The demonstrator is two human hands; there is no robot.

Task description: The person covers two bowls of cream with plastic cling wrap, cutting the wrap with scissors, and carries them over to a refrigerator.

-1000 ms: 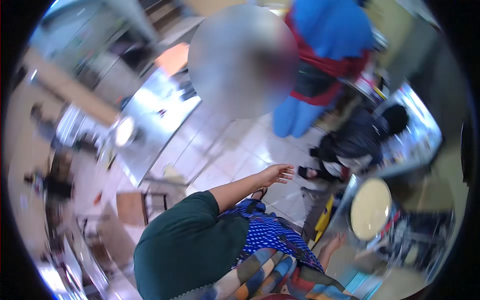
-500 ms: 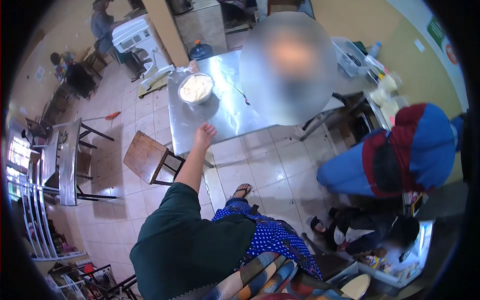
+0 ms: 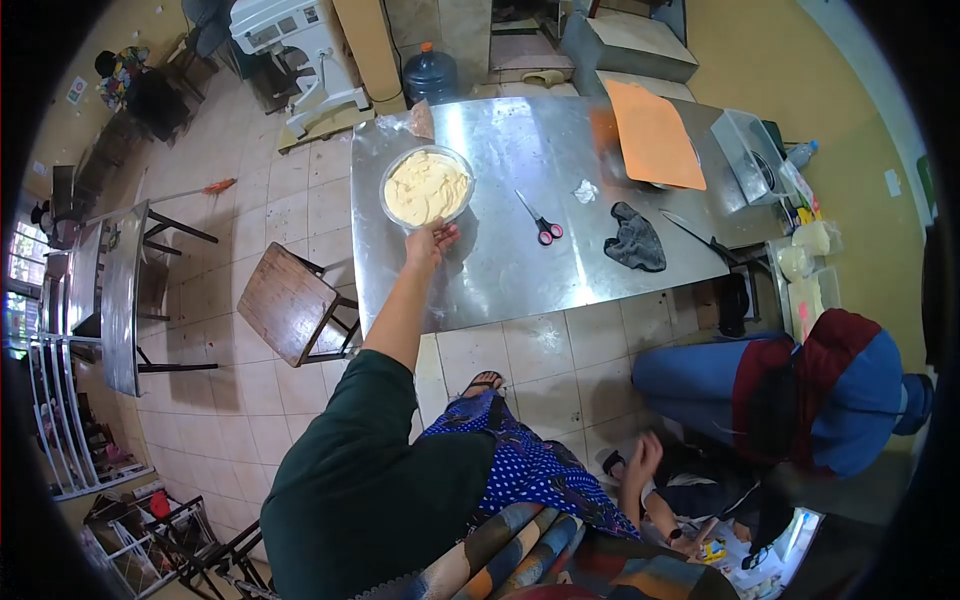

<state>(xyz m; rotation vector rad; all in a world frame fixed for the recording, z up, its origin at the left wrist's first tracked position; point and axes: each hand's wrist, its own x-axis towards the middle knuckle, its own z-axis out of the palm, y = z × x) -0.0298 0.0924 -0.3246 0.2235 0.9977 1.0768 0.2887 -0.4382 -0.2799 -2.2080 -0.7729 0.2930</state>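
My left hand (image 3: 430,243) reaches over the near left of the metal table and pinches the near rim of a clear bowl (image 3: 428,188). Pale yellow cream or batter, thick and swirled, fills the bowl. To the right of it lie scissors (image 3: 547,228) with dark and pink handles, blades pointing away. At the lower right, my right hand (image 3: 648,458) is raised low beside my patterned skirt, fingers loosely extended and holding nothing visible.
On the metal table (image 3: 490,290) lie a dark cloth (image 3: 634,238), a knife (image 3: 695,232), an orange sheet (image 3: 656,135) and a clear bin (image 3: 745,150). A wooden stool (image 3: 288,303) stands left. A person (image 3: 735,500) crouches at lower right, beside a blue-and-maroon bundle (image 3: 800,390).
My left hand has moved forward to the bowl's near rim. My right hand has come into view. The blurred area over the table is gone, showing the scissors, cloth and orange sheet.
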